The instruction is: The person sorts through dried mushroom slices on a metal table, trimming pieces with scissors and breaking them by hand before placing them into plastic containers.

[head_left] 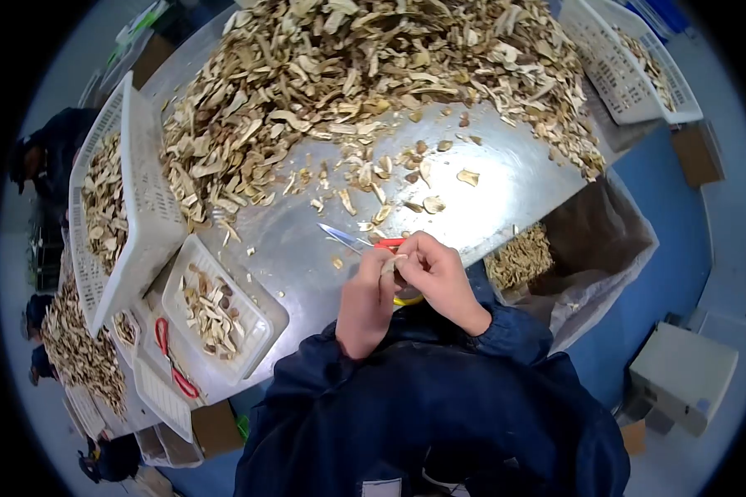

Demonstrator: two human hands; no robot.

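Close together at the table's near edge, my left hand (368, 300) and my right hand (441, 280) pinch a small pale dried slice (394, 262) between their fingertips. Beyond my fingers lie scissors (340, 237) with red handles, blades pointing to the upper left on the metal table (307, 286). Part of the handles is hidden behind my hands. Something yellow (408, 298) shows below my hands. Loose dried slices (433, 204) are scattered past the scissors, in front of a large heap of dried slices (373, 66).
On the left are a white basket (153, 195), a shallow white tray (261, 331) and red-handled scissors (172, 358). A lined box (613, 240) of pieces stands at the right edge. Another basket (609, 70) is at upper right. Other people (58, 149) are at far left.
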